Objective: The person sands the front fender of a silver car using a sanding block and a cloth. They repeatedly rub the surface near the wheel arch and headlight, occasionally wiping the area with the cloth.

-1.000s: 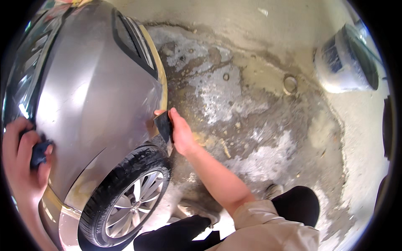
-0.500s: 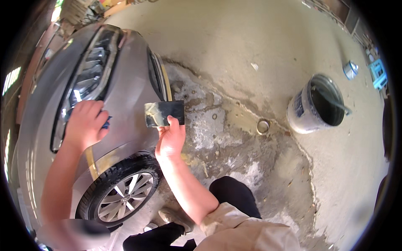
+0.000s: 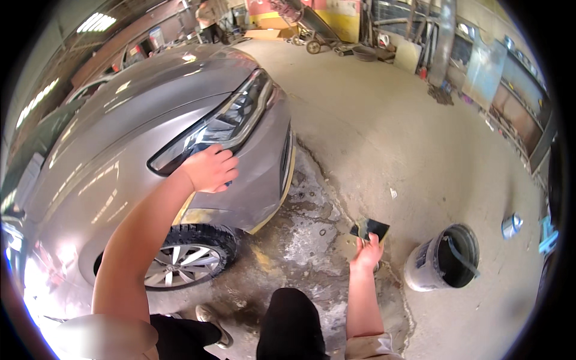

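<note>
1. Grey car [image 3: 144, 126], left half of the frame: headlight [image 3: 240, 114] fitted; tan patch [image 3: 201, 217] exposed above the wheel [image 3: 195, 257].
2. Left hand [image 3: 211, 171], left of centre: fingers curled over a dark blue pad [image 3: 228, 183], mostly hidden, at the area below the headlight; contact cannot be confirmed.
3. Right hand [image 3: 367, 255], right of centre: thumb and fingers pinch a black sheet [image 3: 372, 228], apart from the car.
4. Bucket [image 3: 420, 268], lower right: bluish stick [image 3: 461, 257] inside.
5. Progress (judgement): surface work appears under way; the exposed tan suggests finishing outstanding. Proportion complete: cannot be told.

Right fingers [image 3: 374, 239] moved black sheet [image 3: 377, 227] toward bucket [image 3: 423, 267]
</note>
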Tool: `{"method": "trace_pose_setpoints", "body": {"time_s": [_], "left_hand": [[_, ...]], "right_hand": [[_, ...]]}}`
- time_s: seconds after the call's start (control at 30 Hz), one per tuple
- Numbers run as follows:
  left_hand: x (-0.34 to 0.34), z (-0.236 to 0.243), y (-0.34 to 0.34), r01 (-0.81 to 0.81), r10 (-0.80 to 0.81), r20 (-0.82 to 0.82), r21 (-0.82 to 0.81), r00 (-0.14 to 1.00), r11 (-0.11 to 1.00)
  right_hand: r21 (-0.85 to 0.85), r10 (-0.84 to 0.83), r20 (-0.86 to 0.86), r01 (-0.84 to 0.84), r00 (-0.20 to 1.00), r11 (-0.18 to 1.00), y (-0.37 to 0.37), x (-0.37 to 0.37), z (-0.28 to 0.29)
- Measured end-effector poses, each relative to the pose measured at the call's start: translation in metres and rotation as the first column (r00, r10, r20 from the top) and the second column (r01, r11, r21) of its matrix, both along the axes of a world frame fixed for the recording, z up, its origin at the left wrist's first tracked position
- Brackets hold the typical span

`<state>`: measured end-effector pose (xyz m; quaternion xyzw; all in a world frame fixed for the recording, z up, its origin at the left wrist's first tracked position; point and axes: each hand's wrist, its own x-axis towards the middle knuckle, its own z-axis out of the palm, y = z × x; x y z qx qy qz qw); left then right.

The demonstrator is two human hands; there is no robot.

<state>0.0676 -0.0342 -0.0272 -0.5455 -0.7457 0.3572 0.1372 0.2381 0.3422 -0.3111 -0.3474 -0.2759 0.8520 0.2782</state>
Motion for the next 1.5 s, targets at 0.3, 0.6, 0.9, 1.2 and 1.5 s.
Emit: {"method": "trace_pose_setpoints", "body": {"time_s": [0.3, 0.6, 0.9, 1.2, 1.5], "left_hand": [[-0.005, 0.002, 0.008, -0.051, 0.052, 0.045, -0.024, 0.998, 0.998], [-0.019, -0.003, 0.011, 0.009, -0.031, 0.201, 0.112, 0.979, 0.994], [-0.034, -0.008, 0.018, 0.025, -0.096, 0.34, 0.207, 0.935, 0.978], [-0.036, -0.003, 0.014, -0.006, -0.051, 0.344, 0.162, 0.938, 0.987], [-0.017, -0.005, 0.03, 0.322, -0.67, 0.363, 0.666, 0.648, 0.673]], "right_hand": [[0.159, -0.044, 0.149, 0.02, 0.988, 0.987, 0.034, 0.063, -0.015], [0.485, -0.165, 0.424, -0.069, 0.891, 0.872, 0.03, 0.206, -0.098], [0.608, -0.4, 0.479, 0.034, 0.782, 0.793, 0.048, 0.257, -0.086], [0.728, -0.215, 0.156, 0.034, 0.964, 0.684, 0.015, 0.069, 0.052], [0.405, 0.65, -0.609, -0.526, 0.455, 0.748, -0.194, -0.074, 0.153]]}}
